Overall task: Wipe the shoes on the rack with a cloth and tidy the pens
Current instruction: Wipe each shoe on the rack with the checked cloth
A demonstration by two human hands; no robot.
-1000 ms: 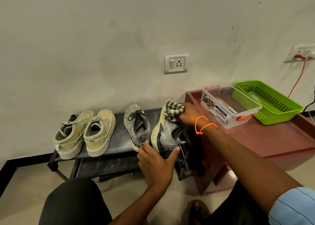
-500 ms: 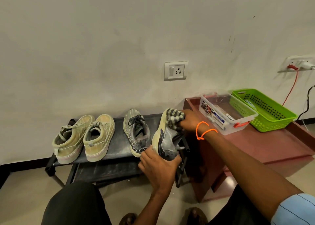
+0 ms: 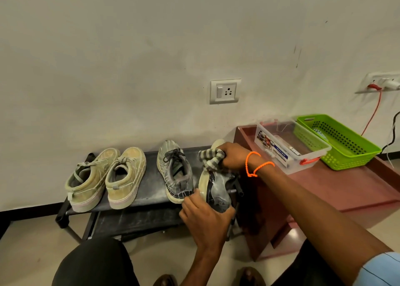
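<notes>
A grey sneaker [image 3: 217, 185] lies tipped on its side at the right end of the black shoe rack [image 3: 151, 190]. My left hand [image 3: 205, 217] grips its heel end. My right hand [image 3: 234, 158] holds a striped cloth [image 3: 211, 158] bunched against the shoe's toe end. Its grey partner [image 3: 175, 170] stands upright just left. Two beige sneakers [image 3: 106, 177] stand side by side at the rack's left end. A clear plastic box [image 3: 287, 147] with pens inside sits on the low red table [image 3: 337, 186].
A green perforated basket [image 3: 337, 140] stands behind the clear box on the table. The white wall carries a socket [image 3: 225, 91] and, far right, a plugged-in red cable [image 3: 375, 110]. My knees and feet fill the bottom of the view.
The cloth and my right hand stay at the shoe's toe end, shifting slightly. My left hand keeps its hold on the heel. The camera has tilted up a little.
</notes>
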